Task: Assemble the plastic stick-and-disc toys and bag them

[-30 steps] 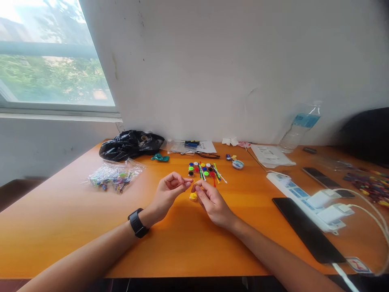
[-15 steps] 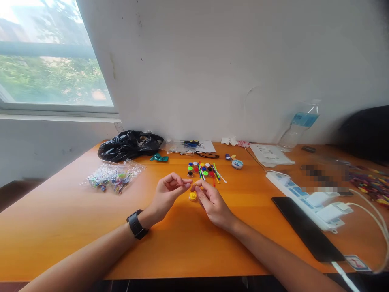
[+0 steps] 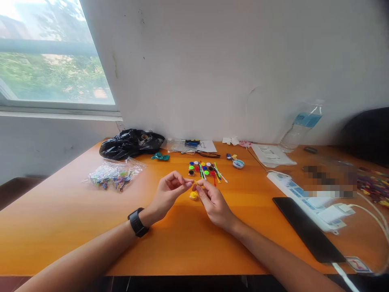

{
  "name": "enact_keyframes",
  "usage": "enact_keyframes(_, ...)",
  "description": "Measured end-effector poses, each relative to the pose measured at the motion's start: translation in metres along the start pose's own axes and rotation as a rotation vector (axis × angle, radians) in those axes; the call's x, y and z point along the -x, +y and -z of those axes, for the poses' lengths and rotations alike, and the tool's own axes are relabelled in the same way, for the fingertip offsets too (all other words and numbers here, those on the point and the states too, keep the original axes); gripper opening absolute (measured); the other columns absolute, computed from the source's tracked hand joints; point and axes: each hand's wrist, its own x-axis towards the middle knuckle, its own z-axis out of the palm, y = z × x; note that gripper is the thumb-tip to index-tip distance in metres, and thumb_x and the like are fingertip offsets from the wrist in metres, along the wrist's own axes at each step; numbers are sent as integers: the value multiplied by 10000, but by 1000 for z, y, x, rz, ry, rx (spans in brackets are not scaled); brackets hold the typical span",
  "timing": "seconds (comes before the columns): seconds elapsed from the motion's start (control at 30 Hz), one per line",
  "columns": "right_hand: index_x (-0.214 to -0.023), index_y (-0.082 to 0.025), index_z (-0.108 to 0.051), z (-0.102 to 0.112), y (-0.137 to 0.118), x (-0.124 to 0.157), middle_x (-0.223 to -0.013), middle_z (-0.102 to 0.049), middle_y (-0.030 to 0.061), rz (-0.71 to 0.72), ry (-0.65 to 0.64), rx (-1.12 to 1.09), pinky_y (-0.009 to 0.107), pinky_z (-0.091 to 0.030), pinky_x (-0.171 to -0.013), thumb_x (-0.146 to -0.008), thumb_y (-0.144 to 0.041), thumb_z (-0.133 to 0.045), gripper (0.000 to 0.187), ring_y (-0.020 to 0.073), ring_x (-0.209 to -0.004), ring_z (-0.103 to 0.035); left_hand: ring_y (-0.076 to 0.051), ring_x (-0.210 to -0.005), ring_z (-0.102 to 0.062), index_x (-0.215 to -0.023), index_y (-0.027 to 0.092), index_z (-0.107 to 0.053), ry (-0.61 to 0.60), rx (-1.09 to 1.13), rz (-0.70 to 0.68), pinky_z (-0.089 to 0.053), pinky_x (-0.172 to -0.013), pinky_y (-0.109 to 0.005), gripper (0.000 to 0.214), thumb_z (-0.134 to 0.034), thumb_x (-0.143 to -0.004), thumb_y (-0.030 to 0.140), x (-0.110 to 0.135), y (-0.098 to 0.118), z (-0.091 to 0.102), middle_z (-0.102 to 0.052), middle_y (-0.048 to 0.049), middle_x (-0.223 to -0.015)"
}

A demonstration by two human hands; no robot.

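Note:
Both hands meet above the middle of the wooden table (image 3: 121, 227). Thumb and fingertip of my left hand (image 3: 172, 192) are pinched at one end of a small yellow plastic piece (image 3: 195, 183). My right hand (image 3: 214, 202) pinches the other end; its exact shape is too small to make out. Just below the fingertips, a round yellow piece (image 3: 193, 196) rests on the table. Behind the hands lie several coloured round caps (image 3: 206, 172), in rows, with thin coloured plastic sticks (image 3: 217, 172) across and beside them.
Left of the hands lies a clear bag of small colourful parts (image 3: 114, 176), with a black plastic bag (image 3: 130, 144) behind it. A small round container (image 3: 238, 164) is at back right. On the right are a power strip (image 3: 299, 194), a black phone (image 3: 306, 229) and a bottle (image 3: 299, 125).
The hands stay nearly still, fingertips together. More of the small yellow piece shows between them now. The whole view has shifted very slightly.

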Motion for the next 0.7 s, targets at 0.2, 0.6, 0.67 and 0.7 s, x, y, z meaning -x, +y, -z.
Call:
enact_keyframes(0.2,-976,-226,-584,5,-4,-2,-843,-594,12,68,69,130,273,-457,-641,-1060,-510,-480,313,152,-709,-543,-174,-849,-700,-823,176,-591,-16,-71,5,-536,-776,-272,331,-881,-794,333,4,-4,-2,-702,-17,-835)
enact_keyframes(0.6,-999,-256,-666,11,0,2,-653,-576,-11,158,19,544,293,-311,-580,-1069,-454,-458,295,157,-542,-449,-163,-790,-595,-1061,198,-755,-39,-308,-71,-455,-711,-269,322,-850,-800,362,-4,-1,12,-744,-67,-1000)
enact_keyframes(0.67,-1036,-260,-691,12,1,2,-696,-641,9,179,13,586,297,-336,-607,-1068,-450,-465,297,171,-573,-507,-145,-700,-526,-999,195,-788,-55,-442,-119,-410,-641,-264,312,-865,-783,407,-4,2,11,-744,-58,-927)
enact_keyframes(0.7,-1053,-262,-699,13,2,2,-730,-675,22,187,10,601,299,-351,-623,-1067,-446,-467,297,181,-599,-543,-141,-673,-499,-948,195,-797,-59,-489,-141,-389,-618,-264,290,-862,-784,425,-5,2,12,-736,-49,-867)
